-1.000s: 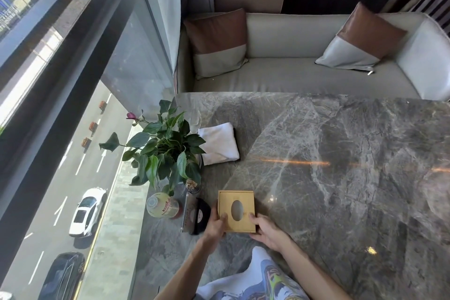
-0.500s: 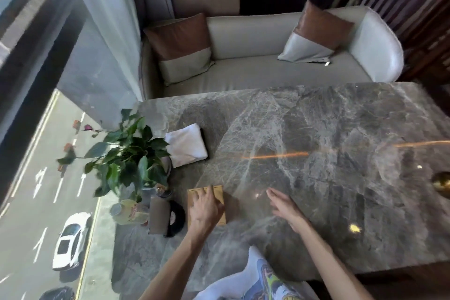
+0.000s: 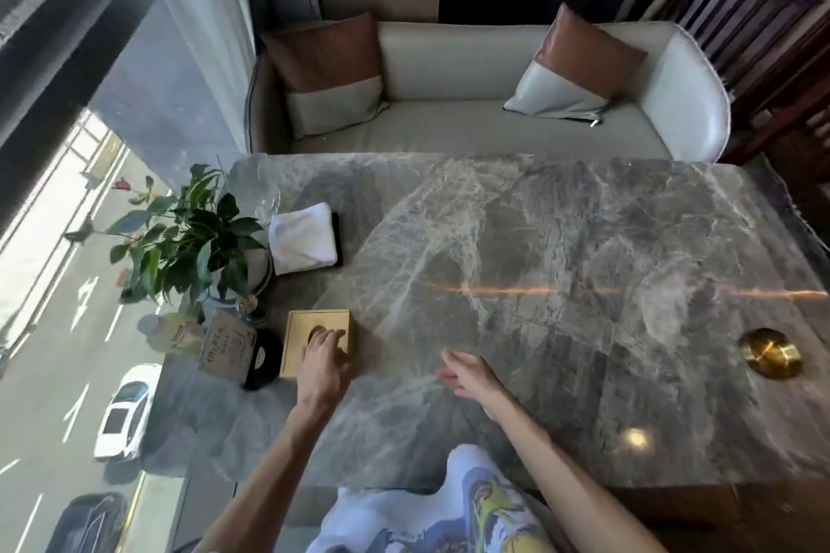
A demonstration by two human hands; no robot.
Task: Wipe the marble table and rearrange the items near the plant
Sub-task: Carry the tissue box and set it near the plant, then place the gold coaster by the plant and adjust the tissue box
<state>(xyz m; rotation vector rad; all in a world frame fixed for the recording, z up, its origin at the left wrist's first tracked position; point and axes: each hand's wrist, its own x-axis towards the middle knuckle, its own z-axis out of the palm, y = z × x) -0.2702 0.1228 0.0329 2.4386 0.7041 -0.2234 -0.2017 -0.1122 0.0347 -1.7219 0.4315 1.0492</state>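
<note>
The wooden box (image 3: 316, 343) sits on the marble table (image 3: 561, 260), on the near side of the plant (image 3: 188, 238) and just right of a small card stand (image 3: 223, 343) with a black disc (image 3: 266, 358). The left hand (image 3: 324, 361) lies flat on the box lid with fingers spread, the fingertips (image 3: 330, 333) at its oval slot, pressing rather than gripping. The right hand (image 3: 469, 373) hovers open and empty above the marble, well right of the box. A folded white cloth (image 3: 303, 243) lies on the far side of the plant, touching nothing the hands reach. The box looks stiff and light, likely a tissue holder, so it should slide easily on the polished stone; a push from the top could skate it into the stand beside it. The safer hold is probably across its two side walls, thumb on one and fingers on the other. The cloth is soft and limp, best pinched at a folded edge. A glass (image 3: 256, 189) beyond the plant looks fragile and stands close to the leaves.
</note>
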